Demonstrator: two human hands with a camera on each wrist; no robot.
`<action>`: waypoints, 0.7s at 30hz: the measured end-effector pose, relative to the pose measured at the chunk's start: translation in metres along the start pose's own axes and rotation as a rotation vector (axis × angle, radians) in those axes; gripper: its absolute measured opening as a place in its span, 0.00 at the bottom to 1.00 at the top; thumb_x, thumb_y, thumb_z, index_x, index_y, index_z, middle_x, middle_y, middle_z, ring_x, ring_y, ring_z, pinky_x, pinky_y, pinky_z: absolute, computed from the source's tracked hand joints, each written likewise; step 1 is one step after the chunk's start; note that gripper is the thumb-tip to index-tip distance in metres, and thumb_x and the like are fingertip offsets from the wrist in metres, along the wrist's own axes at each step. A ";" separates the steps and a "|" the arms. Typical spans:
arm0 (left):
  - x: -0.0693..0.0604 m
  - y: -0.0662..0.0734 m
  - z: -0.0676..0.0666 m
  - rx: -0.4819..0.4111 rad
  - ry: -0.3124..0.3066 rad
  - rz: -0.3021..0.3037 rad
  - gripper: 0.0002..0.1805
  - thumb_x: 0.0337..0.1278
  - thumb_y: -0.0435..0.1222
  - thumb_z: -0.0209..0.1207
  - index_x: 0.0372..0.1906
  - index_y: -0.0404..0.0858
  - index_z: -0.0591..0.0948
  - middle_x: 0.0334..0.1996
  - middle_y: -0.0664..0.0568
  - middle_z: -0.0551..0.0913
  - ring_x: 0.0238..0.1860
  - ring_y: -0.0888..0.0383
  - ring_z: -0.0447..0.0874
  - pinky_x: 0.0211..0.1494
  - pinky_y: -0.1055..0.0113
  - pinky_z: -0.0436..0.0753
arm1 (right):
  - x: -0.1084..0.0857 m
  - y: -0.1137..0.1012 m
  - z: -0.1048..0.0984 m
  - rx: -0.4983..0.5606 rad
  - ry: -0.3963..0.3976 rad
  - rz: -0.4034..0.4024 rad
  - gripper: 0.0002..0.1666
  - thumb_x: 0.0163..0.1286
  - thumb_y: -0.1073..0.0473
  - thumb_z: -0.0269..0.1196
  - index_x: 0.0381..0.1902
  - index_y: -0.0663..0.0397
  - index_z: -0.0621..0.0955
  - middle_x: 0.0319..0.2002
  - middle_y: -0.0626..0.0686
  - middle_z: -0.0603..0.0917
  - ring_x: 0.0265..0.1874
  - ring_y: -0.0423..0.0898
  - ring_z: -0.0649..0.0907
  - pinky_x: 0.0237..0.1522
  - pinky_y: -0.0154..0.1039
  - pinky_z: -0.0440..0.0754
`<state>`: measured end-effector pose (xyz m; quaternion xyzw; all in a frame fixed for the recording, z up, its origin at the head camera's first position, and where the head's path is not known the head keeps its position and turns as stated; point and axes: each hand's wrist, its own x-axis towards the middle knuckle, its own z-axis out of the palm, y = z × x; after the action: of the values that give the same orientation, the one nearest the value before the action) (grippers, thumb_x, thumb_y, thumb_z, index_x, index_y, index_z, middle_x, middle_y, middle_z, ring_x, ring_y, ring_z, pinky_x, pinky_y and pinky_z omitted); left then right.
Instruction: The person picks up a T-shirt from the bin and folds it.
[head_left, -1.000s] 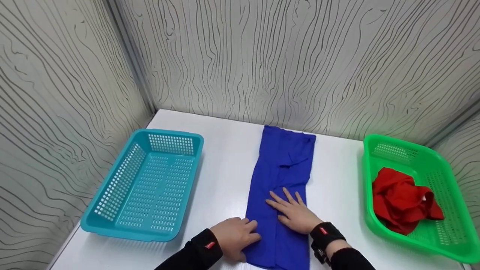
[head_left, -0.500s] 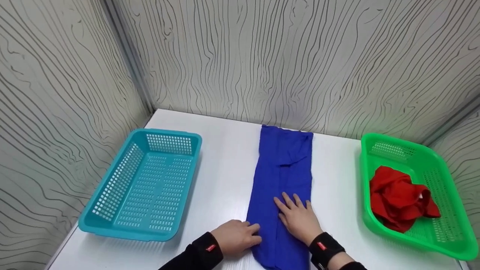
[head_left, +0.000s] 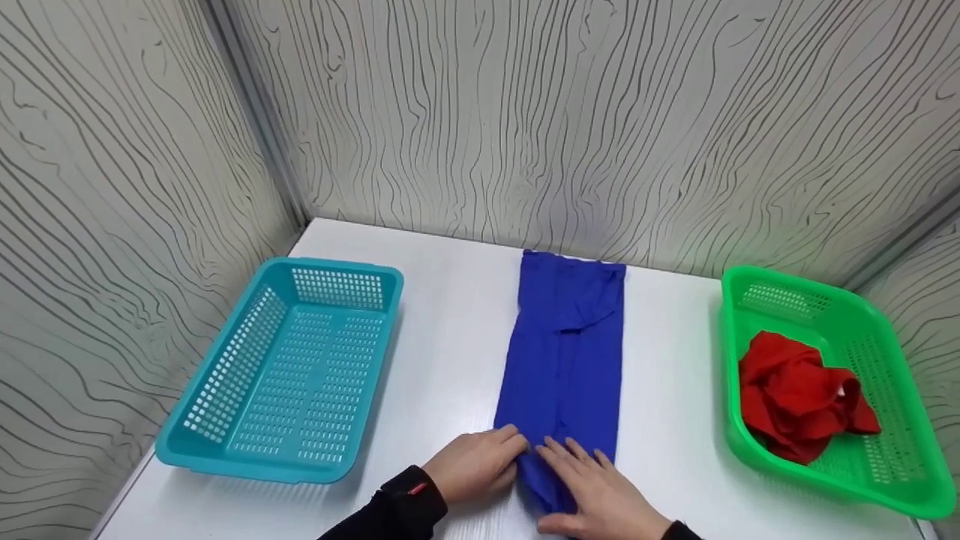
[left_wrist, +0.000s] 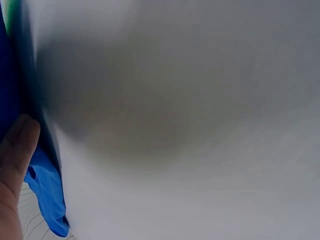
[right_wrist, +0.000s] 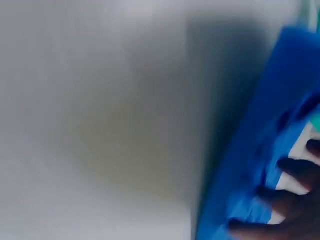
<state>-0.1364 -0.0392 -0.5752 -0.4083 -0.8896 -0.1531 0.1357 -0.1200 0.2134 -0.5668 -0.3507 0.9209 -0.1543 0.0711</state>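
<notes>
A blue garment (head_left: 566, 375), laid out as a long folded strip, runs from the table's back edge toward me in the head view. Its exact kind is unclear. At its near left edge my left hand (head_left: 476, 465) holds the fabric with bent fingers. In the left wrist view that hand's fingers (left_wrist: 22, 145) lie against the blue cloth. My right hand (head_left: 600, 499) lies over the near end, fingers straight and thumb apart. Blurred fingers (right_wrist: 280, 205) of it show over the fabric in the right wrist view. The hands hide part of the garment's near end, which looks bunched.
A turquoise basket (head_left: 367, 375) with perforated sides stands at the left of the white table (head_left: 442, 337). On the right is a green basket (head_left: 731, 360) with a crumpled red cloth (head_left: 799, 397) in it. Patterned walls (head_left: 480, 127) enclose the table's back and sides.
My right hand has slid toward me, down to the garment's near end. My left hand has shifted slightly up at the left edge. The near end has drawn up between the hands.
</notes>
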 end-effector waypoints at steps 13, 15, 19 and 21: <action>0.005 -0.006 -0.006 0.153 0.109 0.172 0.12 0.54 0.33 0.65 0.44 0.48 0.83 0.34 0.58 0.72 0.29 0.63 0.70 0.31 0.73 0.72 | -0.024 0.011 -0.026 0.025 0.108 0.054 0.17 0.54 0.70 0.67 0.43 0.54 0.82 0.32 0.51 0.88 0.28 0.46 0.86 0.26 0.43 0.80; 0.006 -0.007 -0.010 0.137 0.150 0.168 0.13 0.46 0.32 0.65 0.39 0.49 0.85 0.33 0.59 0.73 0.29 0.62 0.69 0.32 0.72 0.70 | -0.030 0.018 -0.035 0.034 0.092 0.034 0.15 0.54 0.70 0.68 0.39 0.51 0.81 0.28 0.47 0.86 0.25 0.42 0.84 0.22 0.41 0.76; 0.007 -0.009 -0.018 -0.003 0.141 0.153 0.20 0.42 0.27 0.62 0.44 0.47 0.87 0.42 0.59 0.84 0.47 0.58 0.80 0.50 0.68 0.76 | -0.040 0.032 -0.053 0.086 0.122 0.060 0.13 0.57 0.68 0.69 0.35 0.45 0.81 0.28 0.40 0.85 0.24 0.34 0.78 0.23 0.37 0.72; 0.006 -0.008 -0.023 -0.116 0.109 0.117 0.24 0.44 0.24 0.59 0.49 0.46 0.87 0.48 0.58 0.86 0.57 0.58 0.81 0.61 0.66 0.76 | -0.042 0.036 -0.061 0.130 0.156 0.051 0.11 0.62 0.66 0.69 0.37 0.43 0.82 0.30 0.37 0.84 0.26 0.31 0.76 0.25 0.35 0.73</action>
<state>-0.1440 -0.0486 -0.5534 -0.4579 -0.8452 -0.2180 0.1686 -0.1257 0.2818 -0.5204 -0.3086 0.9204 -0.2388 0.0257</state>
